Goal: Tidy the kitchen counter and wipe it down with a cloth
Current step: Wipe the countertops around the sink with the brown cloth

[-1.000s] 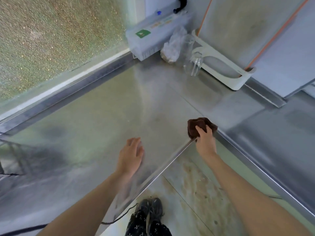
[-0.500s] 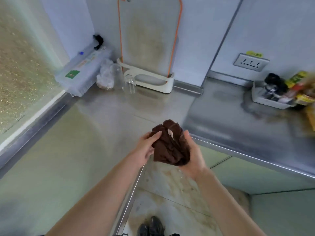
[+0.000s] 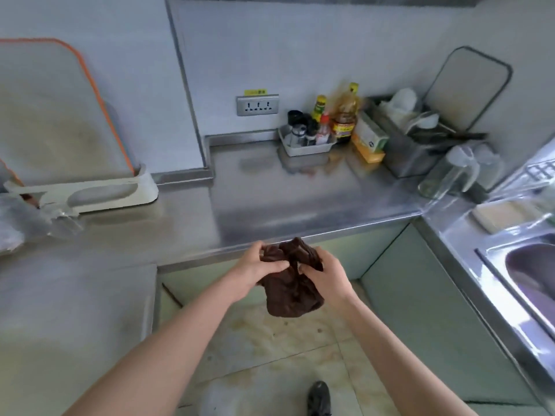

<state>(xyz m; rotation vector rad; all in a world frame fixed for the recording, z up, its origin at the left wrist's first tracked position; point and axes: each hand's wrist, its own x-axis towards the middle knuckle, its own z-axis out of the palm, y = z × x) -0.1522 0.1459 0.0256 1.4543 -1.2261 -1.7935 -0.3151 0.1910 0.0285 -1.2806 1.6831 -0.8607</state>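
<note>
A crumpled dark brown cloth (image 3: 289,291) hangs in the air just in front of the steel counter's (image 3: 270,211) front edge. My left hand (image 3: 259,265) grips its upper left part with curled fingers. My right hand (image 3: 326,273) pinches its upper right part. The cloth's lower half dangles free over the floor.
A white tray of condiment bottles (image 3: 309,139), a yellow box (image 3: 369,141), a steel utensil holder (image 3: 414,142) and a glass jug (image 3: 453,172) crowd the counter's back right. A sink (image 3: 531,274) lies at right. A cutting board in a white stand (image 3: 54,121) stands at left.
The cloth came up off the counter corner and both hands took hold of it. My view swung right, bringing the bottles and sink into sight.
</note>
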